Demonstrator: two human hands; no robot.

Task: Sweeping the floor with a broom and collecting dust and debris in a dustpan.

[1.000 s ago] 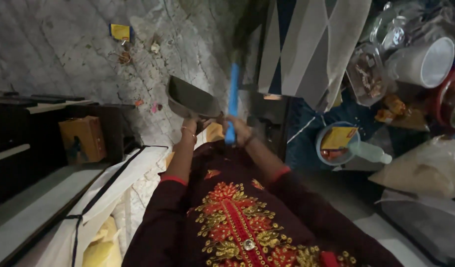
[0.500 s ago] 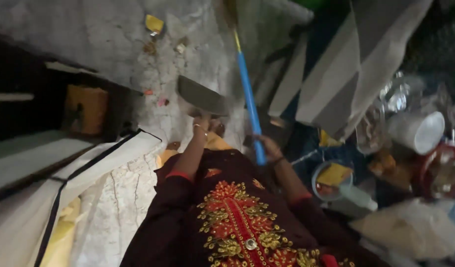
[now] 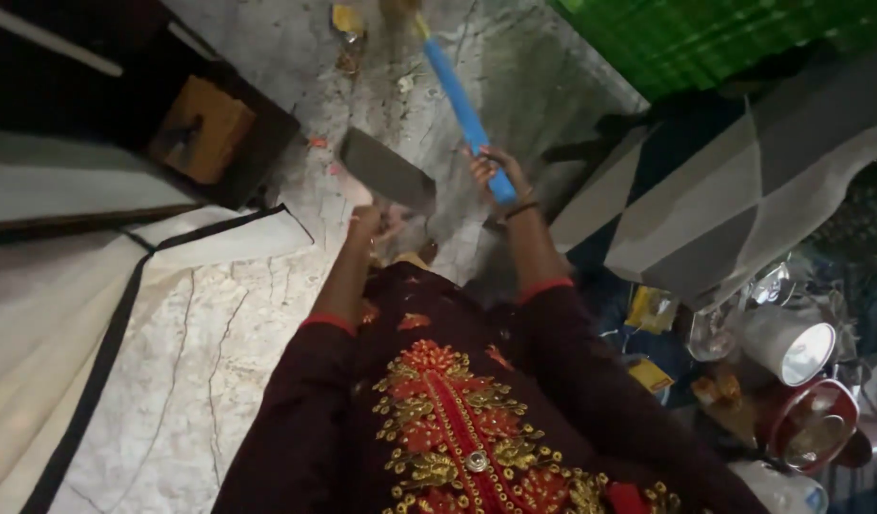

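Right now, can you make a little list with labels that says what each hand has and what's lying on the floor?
Left hand: holds a grey dustpan by its handle, pan tilted above the floor.
Right hand: wrapped around a blue broom handle that slants up and away.
Floor: pale cracked stone.
Litter: yellow wrapper and small scraps near the top.
On the right: white cup, red-rimmed bowl.
Clothing: dark red top with embroidery.

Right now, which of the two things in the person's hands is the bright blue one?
The long broom handle in the right hand is blue. The dustpan in the left hand is dark grey and flat.
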